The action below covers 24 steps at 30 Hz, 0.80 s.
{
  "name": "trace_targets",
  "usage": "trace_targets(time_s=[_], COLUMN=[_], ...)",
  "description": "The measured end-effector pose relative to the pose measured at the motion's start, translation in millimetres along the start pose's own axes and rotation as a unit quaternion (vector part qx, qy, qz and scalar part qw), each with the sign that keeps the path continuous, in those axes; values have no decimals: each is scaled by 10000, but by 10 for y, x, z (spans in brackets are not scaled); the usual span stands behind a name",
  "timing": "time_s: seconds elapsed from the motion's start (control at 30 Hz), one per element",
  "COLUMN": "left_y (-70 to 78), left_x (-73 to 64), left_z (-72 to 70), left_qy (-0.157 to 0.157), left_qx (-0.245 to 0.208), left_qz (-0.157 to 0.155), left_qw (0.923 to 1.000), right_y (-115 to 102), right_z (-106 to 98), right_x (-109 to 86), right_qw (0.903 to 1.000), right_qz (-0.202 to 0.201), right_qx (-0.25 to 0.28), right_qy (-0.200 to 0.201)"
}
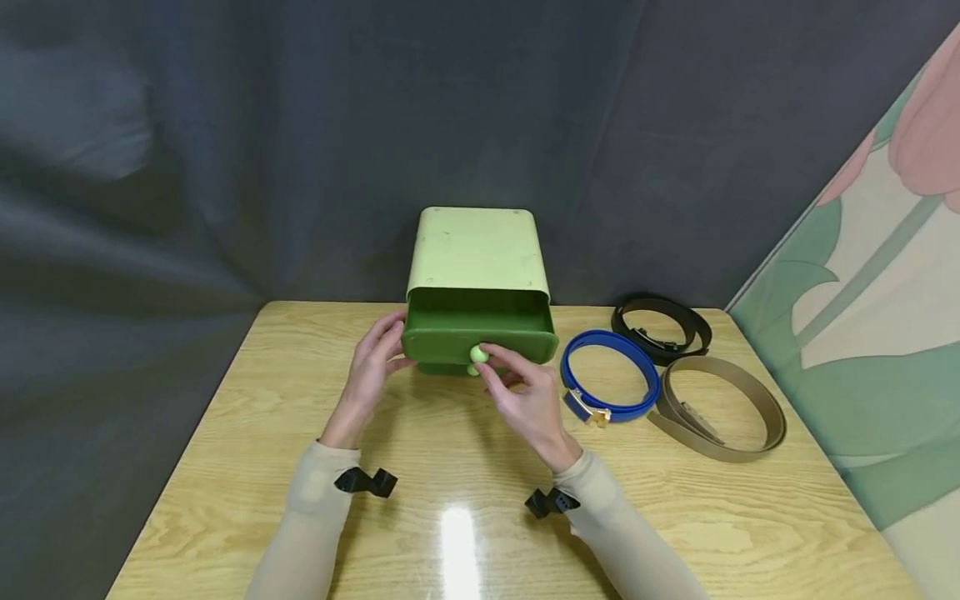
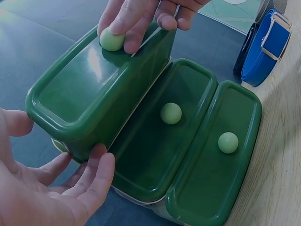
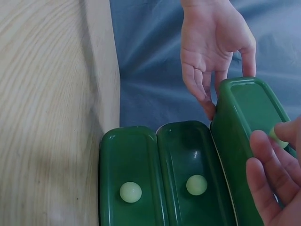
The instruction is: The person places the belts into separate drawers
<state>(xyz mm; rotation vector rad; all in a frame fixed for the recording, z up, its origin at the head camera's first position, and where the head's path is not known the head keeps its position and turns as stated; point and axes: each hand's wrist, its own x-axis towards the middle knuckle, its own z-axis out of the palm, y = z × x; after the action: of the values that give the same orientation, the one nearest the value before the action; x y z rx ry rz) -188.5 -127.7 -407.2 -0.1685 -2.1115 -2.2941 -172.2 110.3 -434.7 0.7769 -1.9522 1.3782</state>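
Observation:
A small pale-green cabinet (image 1: 480, 246) stands at the back of the table. Its top dark-green drawer (image 1: 442, 346) is pulled out, and the visible part of its inside holds nothing. My right hand (image 1: 528, 400) pinches the round light-green knob (image 2: 112, 39) of that drawer between thumb and fingers. At the drawer's left side is my left hand (image 1: 369, 371), its fingers extended and touching near the drawer's edge. Below, the middle drawer (image 2: 146, 150) and bottom drawer (image 2: 207, 179) are closed, each with a similar knob.
Right of the cabinet lie three coiled belts: a blue belt (image 1: 648, 375) with a gold-coloured buckle, a black belt (image 1: 701, 325) behind it, and a tan belt (image 1: 772, 408). A dark curtain (image 1: 337, 150) hangs behind the wooden table (image 1: 247, 467); a floral-patterned cloth (image 1: 862, 350) is at right.

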Motion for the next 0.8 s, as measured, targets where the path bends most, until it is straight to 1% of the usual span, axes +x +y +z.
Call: trace_targets(time_s=[0.17, 0.37, 0.63, 0.8], left_y=[0, -7, 17, 26], left_x=[-16, -31, -21, -13], left_z=[-14, -21, -10, -2], left_qy=[-11, 4, -70, -89], left_qx=[-154, -283, -274, -283], left_qz=[-107, -381, -460, -508], left_qw=[9998, 9989, 9985, 9983], right_y=[-15, -11, -13, -23], right_z=[9, 22, 13, 5], right_x=[-24, -50, -54, -58], right_qw=[9999, 9997, 9987, 9983], right_qz=[-113, -218, -473, -540], right_qx=[-40, 13, -14, -89], right_qy=[55, 79, 183, 221])
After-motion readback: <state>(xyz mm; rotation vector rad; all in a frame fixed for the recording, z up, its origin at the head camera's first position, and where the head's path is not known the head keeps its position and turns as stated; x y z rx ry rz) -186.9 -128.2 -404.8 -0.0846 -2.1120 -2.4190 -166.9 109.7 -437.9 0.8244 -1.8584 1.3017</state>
